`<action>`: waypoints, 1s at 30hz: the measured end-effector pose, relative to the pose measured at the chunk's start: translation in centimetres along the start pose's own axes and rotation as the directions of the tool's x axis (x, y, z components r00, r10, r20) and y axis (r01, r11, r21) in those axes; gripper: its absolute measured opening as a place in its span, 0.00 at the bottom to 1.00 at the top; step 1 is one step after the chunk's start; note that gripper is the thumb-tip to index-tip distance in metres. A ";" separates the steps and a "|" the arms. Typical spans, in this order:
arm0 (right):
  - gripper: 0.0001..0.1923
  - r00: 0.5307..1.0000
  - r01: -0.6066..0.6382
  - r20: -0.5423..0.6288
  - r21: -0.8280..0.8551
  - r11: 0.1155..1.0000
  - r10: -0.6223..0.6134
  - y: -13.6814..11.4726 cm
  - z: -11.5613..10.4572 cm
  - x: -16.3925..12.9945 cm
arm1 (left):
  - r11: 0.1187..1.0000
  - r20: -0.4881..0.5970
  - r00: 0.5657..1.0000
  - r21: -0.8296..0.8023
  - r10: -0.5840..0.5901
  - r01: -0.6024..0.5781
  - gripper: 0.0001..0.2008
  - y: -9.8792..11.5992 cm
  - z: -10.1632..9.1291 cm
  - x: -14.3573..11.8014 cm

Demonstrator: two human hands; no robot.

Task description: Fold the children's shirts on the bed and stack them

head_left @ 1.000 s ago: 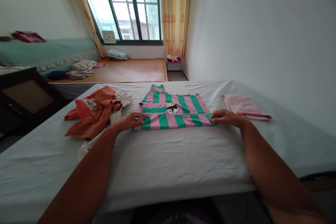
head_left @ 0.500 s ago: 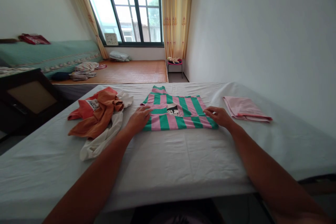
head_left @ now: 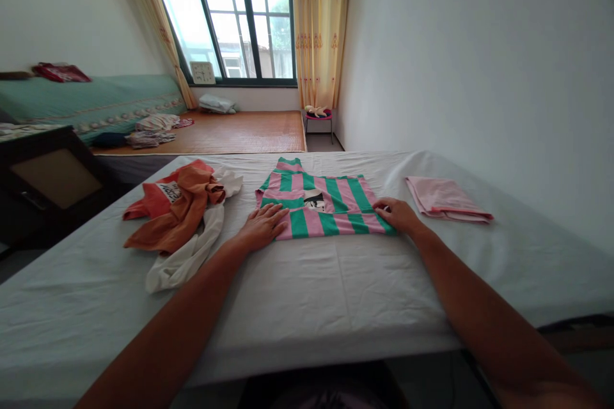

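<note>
A pink and green striped garment (head_left: 326, 201) with a small dark print lies flat on a white-sheeted bed (head_left: 307, 294). My left hand (head_left: 263, 225) rests palm down, fingers spread, on the garment's near left corner. My right hand (head_left: 396, 213) presses on its near right corner, fingers curled onto the edge of the cloth. Whether the right hand pinches the fabric or only presses it, I cannot tell.
A heap of orange and white clothes (head_left: 180, 211) lies to the left of the garment. A folded pink cloth (head_left: 444, 198) sits to the right near the white wall. Beyond the bed are a bamboo-mat platform (head_left: 240, 131), a green bed and a window.
Both hands have slid inward and away from me along the garment's near edge. The garment's near left corner is now tucked under my left hand, so the piece looks narrower.
</note>
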State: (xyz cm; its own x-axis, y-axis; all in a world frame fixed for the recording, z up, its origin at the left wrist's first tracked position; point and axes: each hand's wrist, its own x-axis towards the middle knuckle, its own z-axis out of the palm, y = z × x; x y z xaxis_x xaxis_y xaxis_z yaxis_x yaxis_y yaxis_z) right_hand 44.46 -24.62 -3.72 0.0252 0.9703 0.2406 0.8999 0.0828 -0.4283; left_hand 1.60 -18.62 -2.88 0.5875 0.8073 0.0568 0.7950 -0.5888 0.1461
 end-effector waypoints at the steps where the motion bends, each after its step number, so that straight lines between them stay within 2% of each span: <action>1: 0.11 0.999 -0.033 -0.022 -0.019 0.999 0.033 0.2 0.1 0.1 | 1.000 -0.009 1.000 0.000 -0.001 0.001 0.28 0.0 0.1 0.0; 3: 0.13 0.996 -0.081 -0.043 -0.053 0.995 0.078 0.3 0.1 0.5 | 1.000 -0.028 1.000 -0.001 -0.004 0.004 0.27 -0.1 0.4 0.1; 6: 0.15 0.996 -0.088 -0.006 -0.110 0.990 0.088 -0.1 0.0 1.5 | 1.000 -0.049 0.999 0.004 -0.010 0.011 0.26 -0.3 0.8 0.1; 11: 0.23 0.989 -0.142 0.015 -0.239 0.961 0.150 -1.2 0.2 4.5 | 1.000 -0.048 0.999 0.006 -0.011 0.011 0.26 0.0 0.5 -0.1; 17: 0.12 0.989 -0.144 0.022 -0.126 0.982 0.148 -0.9 0.9 7.3 | 1.000 -0.029 0.999 -0.009 -0.014 0.013 0.25 0.6 -0.3 -0.5; 21: 0.11 0.981 -0.192 -0.030 -0.161 0.968 0.190 0.2 0.1 7.6 | 1.000 -0.024 1.000 -0.008 -0.016 0.016 0.25 0.6 -0.5 -0.6; 24: 0.13 0.991 -0.109 -0.096 -0.229 0.967 0.089 -1.1 0.2 7.6 | 1.000 -0.009 1.000 -0.006 -0.019 0.019 0.25 0.6 -0.6 -0.6; 26: 0.16 0.992 0.027 -0.108 -0.270 0.963 -0.058 -3.4 1.3 7.4 | 1.000 0.004 1.000 -0.009 -0.019 0.019 0.25 0.6 -0.7 -0.6; 28: 0.20 0.969 0.236 -0.006 -0.257 0.937 -0.245 -6.2 2.9 7.2 | 1.000 0.008 1.000 -0.014 -0.022 0.022 0.25 0.7 -0.7 -0.5; 30: 0.23 0.905 0.420 0.153 -0.177 0.890 -0.397 -8.3 4.7 6.9 | 1.000 0.000 1.000 -0.017 -0.023 0.023 0.25 0.7 -0.7 -0.5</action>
State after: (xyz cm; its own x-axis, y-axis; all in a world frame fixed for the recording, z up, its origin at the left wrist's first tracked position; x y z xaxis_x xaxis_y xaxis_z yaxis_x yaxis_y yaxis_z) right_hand 35.10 -17.57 -2.64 -0.4011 0.8800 0.2544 0.8886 0.4413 -0.1254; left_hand 1.74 -19.42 -2.15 0.5689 0.8206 0.0538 0.8057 -0.5693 0.1637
